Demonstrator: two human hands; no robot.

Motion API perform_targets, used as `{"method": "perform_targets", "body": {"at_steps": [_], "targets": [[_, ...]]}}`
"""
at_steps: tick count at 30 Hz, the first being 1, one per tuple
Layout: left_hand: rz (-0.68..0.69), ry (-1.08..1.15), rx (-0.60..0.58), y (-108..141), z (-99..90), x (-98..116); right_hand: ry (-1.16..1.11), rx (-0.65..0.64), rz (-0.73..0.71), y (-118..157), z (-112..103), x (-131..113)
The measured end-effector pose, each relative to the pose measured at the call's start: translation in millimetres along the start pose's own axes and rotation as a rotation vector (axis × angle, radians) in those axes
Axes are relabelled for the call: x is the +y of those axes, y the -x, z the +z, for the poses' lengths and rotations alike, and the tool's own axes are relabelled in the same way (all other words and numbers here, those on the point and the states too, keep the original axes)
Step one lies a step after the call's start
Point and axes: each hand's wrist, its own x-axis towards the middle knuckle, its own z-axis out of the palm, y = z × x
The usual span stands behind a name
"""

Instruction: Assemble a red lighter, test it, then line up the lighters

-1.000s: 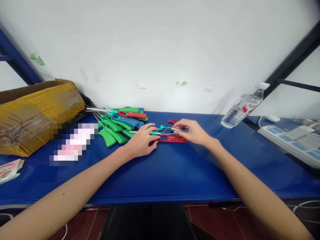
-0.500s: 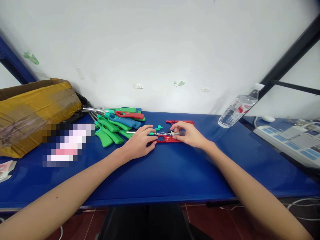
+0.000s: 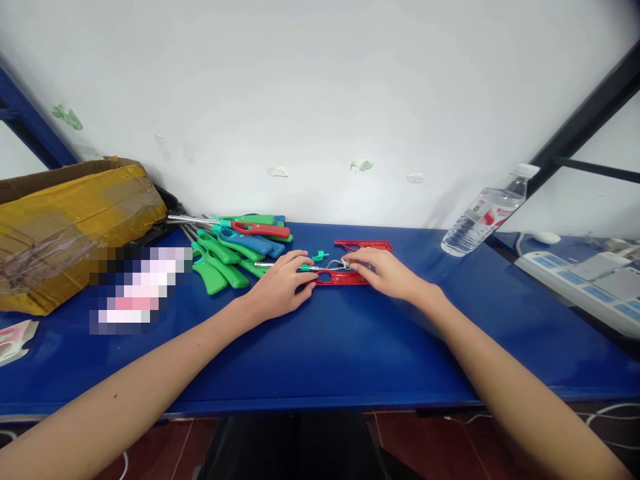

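My left hand is closed around the end of an opened red lighter shell half, its fingers over a metal lighter tube with a green collar. My right hand pinches the lighter's inner part above the shell's right end; fingers hide most of it. A thin white wire curves from there towards the tube. Just behind lies a small green trigger piece. The other red shell half rests farther back, apart from both hands.
Several green, blue and red long lighters are piled left of my hands. A taped cardboard box stands at the left. On the right are a tilted water bottle and a white power strip. A white wall backs the blue table.
My right fingers have lowered the inner part towards the red shell half, and the white wire now bows up in a loop. My left hand stays in place; the view has shifted slightly.
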Motion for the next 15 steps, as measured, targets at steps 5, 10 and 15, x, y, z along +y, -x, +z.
{"method": "perform_targets", "body": {"at_steps": [5,10,15], "targets": [[0.004,0.022,0.008,0.0,-0.4,-1.1,0.021,0.014,0.004,1.0,-5.3,-0.4],[0.013,0.015,-0.013,0.2,-0.5,-2.3,0.031,0.086,0.002,1.3,-9.8,3.1],[0.023,0.02,-0.037,-0.2,-1.5,-2.1,0.047,0.078,0.043,0.2,-0.1,7.8]]}}
